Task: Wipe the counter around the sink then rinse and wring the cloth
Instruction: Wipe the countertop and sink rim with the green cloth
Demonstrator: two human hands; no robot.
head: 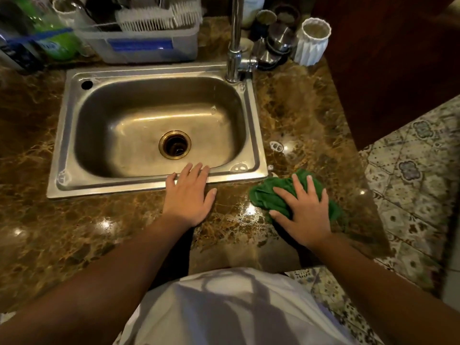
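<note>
Green crumpled cloth [293,192] under flat right-hand fingers [298,185] | left fingers [196,170] flat, steel sink [159,186] rim

We see a dark green cloth [278,195] on a counter [298,115] of brown stone veined in gold and tan. The sink [154,185] is plain silver steel, its drain ring [175,144] brassy. A ribbed white cup [312,41] stands behind. The floor tiles [413,155] carry a pale grey-blue floral pattern. The blurred bottle [53,39] looks green, perhaps blue-labelled.
</note>
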